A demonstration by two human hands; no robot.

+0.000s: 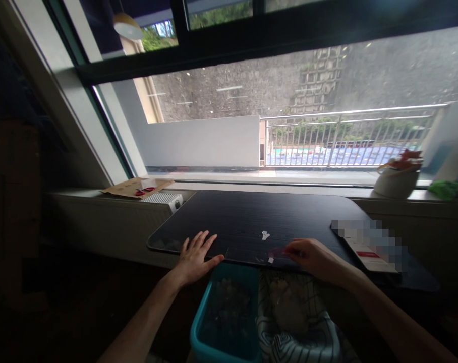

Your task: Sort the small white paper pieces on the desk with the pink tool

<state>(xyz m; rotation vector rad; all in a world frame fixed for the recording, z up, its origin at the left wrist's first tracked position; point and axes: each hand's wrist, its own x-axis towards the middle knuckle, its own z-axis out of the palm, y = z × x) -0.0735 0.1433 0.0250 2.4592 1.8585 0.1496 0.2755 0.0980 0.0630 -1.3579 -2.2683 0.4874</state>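
A small pinkish scraper-like tool (pixel 277 251) lies at the near edge of the dark tabletop (pixel 251 217), pinched in the fingertips of your right hand (pixel 311 257), which closes on it low against the surface. Just beyond it sit white scraps (pixel 266 235), one further in and smaller bits by the edge. Your left hand (pixel 195 257) is pressed flat with fingers spread, holding nothing, its thumb hooked over the table's front edge. Below the edge a teal bin (pixel 214 327) stands open beside a patterned cloth (pixel 300 333) heaped with pale bits. By the look of it, you are mid-clearance, working residue off the surface; the next stroke seems to call for a shallow blade angle and a steady brace from the flat hand. To the right lies a blurred booklet (pixel 368 242); on the sill, a white pot (pixel 396 182).
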